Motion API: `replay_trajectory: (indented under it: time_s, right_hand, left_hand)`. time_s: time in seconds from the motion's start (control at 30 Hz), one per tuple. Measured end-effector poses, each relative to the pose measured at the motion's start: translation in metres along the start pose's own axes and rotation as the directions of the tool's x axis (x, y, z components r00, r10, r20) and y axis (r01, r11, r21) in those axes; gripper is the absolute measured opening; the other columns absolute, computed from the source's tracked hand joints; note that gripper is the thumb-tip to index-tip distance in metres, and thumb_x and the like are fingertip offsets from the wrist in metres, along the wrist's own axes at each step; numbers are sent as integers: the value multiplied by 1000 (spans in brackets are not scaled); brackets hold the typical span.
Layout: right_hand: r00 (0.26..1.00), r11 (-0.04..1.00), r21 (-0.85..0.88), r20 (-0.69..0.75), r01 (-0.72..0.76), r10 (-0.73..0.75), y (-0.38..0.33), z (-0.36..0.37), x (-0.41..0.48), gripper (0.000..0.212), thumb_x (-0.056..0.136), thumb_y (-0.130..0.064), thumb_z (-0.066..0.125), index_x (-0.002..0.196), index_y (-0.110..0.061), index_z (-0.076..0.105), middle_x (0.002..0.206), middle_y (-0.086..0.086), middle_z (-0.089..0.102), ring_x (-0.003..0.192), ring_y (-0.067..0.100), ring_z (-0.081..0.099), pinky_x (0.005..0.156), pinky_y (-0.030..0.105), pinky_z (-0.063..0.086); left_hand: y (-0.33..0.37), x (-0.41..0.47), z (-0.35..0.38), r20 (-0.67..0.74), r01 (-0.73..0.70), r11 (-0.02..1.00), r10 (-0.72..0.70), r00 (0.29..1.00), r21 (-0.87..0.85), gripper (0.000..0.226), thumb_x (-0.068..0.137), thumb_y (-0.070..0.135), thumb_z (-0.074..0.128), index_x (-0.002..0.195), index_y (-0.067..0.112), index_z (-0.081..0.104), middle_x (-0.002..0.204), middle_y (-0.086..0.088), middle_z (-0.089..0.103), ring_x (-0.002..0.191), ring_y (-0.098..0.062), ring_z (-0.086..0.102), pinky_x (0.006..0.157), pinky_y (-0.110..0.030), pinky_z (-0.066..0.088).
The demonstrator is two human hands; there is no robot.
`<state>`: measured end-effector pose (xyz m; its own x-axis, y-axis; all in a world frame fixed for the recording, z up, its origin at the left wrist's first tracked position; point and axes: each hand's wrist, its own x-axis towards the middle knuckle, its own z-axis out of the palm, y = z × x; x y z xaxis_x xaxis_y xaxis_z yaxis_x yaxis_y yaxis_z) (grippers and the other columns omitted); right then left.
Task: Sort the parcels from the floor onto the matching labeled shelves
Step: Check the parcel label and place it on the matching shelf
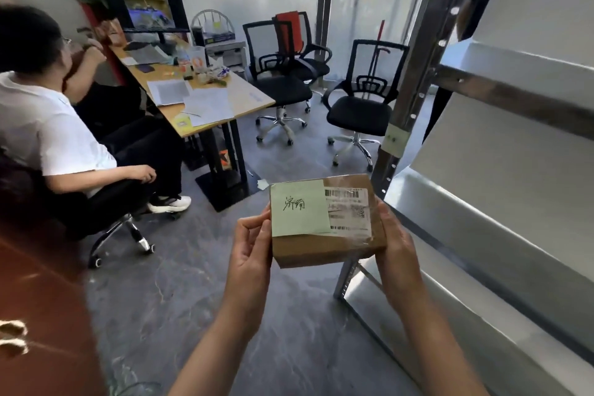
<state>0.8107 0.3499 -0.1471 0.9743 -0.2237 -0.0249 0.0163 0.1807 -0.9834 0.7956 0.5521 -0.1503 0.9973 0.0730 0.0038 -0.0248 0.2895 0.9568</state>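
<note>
Both grips clamp parcel (328, 222): left hand (250, 251), right hand (397, 247); metal shelves (501, 219) just beside.

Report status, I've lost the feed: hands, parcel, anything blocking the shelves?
Left hand and right hand both gripping cardboard parcel, green handwritten note facing up. Metal shelving immediately right. Nothing seen between parcel and shelves.

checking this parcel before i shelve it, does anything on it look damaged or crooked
No damage shows on the small brown cardboard box, held by the left hand and right hand. The pale green handwritten paper note sits slightly tilted and covers the left part of the white barcode shipping label.
</note>
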Motion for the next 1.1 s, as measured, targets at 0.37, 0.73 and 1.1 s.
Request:
replay_trajectory:
  time_s: [0.37, 0.73, 1.1]
  right_hand:
    - [997, 999, 5, -63, 35, -35, 4, -2, 77, 37, 107, -33, 34, 133, -30, 61, 121, 1, 73, 114, 17, 69, 85, 27, 55]
    - [988, 997, -50, -142, 54, -60, 6, -6, 113, 37, 109, -28, 30, 132, -31, 60, 120, -4, 73, 112, 11, 68, 82, 23, 56]
    - [929, 999, -44, -370, 12, -28, 25, -8, 135, 42, 109, -30, 28, 135, -21, 61, 123, 0, 73, 116, 14, 67, 89, 23, 54]
  left_hand:
    - [-4, 96, 29, 71, 50, 998, -48, 996, -25, 25, 91, 36, 54, 110, 23, 63, 119, -7, 71, 109, -16, 65, 94, -33, 46]
    - [-16, 142, 40, 157, 135, 990, -126, 980, -46, 17, 105, 21, 45, 112, 19, 61, 109, 1, 74, 99, -11, 68, 87, -29, 49]
    - [-37, 214, 55, 337, 263, 965, -251, 907, 10, 15, 106, 17, 45, 103, 16, 60, 136, -18, 63, 116, -22, 63, 94, -35, 47]
